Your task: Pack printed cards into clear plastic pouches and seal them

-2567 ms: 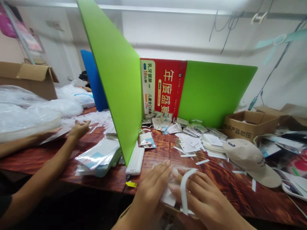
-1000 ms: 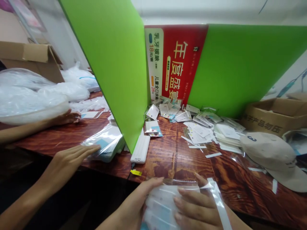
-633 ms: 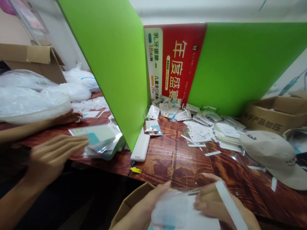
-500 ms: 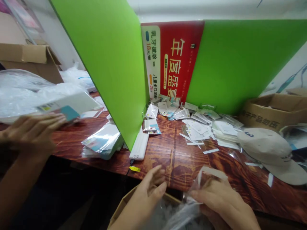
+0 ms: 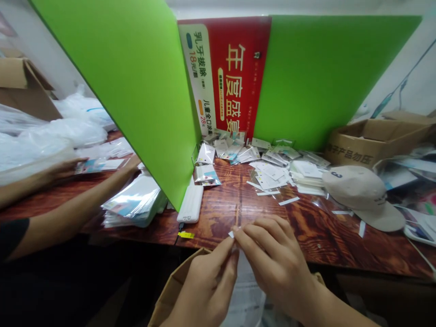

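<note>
- Pinching bag point(image 5: 244, 279) by its top edge with left grip point(image 5: 206, 281), thumb against fingers.
- Pinching same edge with right grip point(image 5: 272, 254), fingertips close beside left ones, with white tab point(image 5: 231, 235) at the tips.
- Hanging below both, in or above carton point(image 5: 168, 288), cannot tell which, near counter's point(image 5: 221, 204) edge.
- On counter, far: loose packets point(image 5: 270, 175); right: cap point(image 5: 357, 195); left: power bank point(image 5: 191, 204) beside green panel point(image 5: 119, 91).
- Farther left: stack point(image 5: 132, 202) and another person's arm point(image 5: 68, 209).
</note>
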The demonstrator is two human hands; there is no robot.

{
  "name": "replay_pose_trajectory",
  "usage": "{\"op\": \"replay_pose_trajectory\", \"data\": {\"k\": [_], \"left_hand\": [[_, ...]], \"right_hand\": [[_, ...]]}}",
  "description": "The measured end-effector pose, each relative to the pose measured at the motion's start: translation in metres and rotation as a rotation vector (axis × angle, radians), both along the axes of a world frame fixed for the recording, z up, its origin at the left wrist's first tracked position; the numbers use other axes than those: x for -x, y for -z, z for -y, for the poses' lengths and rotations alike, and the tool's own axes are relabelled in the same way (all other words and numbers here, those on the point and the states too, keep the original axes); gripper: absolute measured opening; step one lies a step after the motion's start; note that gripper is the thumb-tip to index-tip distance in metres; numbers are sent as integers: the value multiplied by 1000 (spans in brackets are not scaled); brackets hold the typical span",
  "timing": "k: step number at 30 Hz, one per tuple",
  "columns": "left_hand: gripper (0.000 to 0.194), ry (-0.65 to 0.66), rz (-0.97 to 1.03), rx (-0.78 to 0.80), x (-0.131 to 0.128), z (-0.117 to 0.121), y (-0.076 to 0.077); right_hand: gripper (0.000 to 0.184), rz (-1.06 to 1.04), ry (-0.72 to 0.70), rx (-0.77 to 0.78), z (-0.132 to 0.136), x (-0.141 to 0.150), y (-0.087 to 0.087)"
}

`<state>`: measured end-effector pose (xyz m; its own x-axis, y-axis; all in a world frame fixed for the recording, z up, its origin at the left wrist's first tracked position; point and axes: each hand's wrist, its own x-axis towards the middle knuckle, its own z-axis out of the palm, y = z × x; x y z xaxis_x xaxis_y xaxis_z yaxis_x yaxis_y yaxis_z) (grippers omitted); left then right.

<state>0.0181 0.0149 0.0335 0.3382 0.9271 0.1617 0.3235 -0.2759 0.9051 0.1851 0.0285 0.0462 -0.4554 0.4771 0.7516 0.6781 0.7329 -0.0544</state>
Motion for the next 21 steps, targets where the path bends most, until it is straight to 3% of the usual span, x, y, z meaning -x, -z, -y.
{"op": "replay_pose_trajectory", "data": {"k": [4, 8, 11, 14, 16, 18, 21], "left_hand": [[26, -57, -96, 78, 0, 3, -5], [32, -82, -67, 151, 1, 8, 8], [38, -122, 8, 239, 8, 12, 22], [44, -352, 202, 358, 23, 11, 25], [49, -467, 340, 393, 35, 6, 19], [54, -507, 398, 379, 46, -1, 11], [59, -537, 369, 357, 58, -10, 3]], "right_hand": [[33, 99, -24, 29, -1, 2, 1], [25, 82, -30, 15, -8, 1, 6], [17, -219, 103, 104, -19, -17, 7], [18, -644, 352, 316, -22, -43, 10], [20, -772, 405, 400, -12, -54, 18], [20, -690, 299, 504, 5, -54, 31], [19, -393, 26, 727, 35, -41, 56]]}}
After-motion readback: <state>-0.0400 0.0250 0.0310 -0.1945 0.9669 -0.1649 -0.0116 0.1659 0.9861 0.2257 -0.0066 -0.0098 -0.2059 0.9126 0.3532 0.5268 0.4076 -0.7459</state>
